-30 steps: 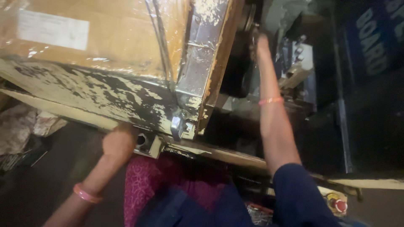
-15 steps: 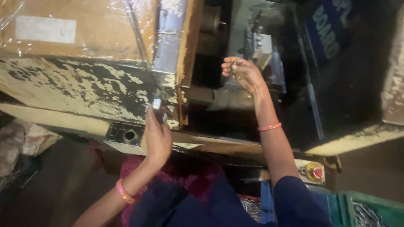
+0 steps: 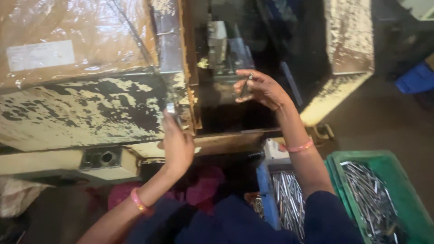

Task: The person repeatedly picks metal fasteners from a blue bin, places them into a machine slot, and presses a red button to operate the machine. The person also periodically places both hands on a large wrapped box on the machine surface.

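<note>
You pinch a small dark metal pin in your right hand, fingers closed on it and raised just before the dark machine opening, where you can line it up by eye. Your left hand is up against the machine's chipped cream door, fingers curled at its edge, likely steadying it. Below your right arm, a blue bin and green crate keep more metal rods near.
</note>
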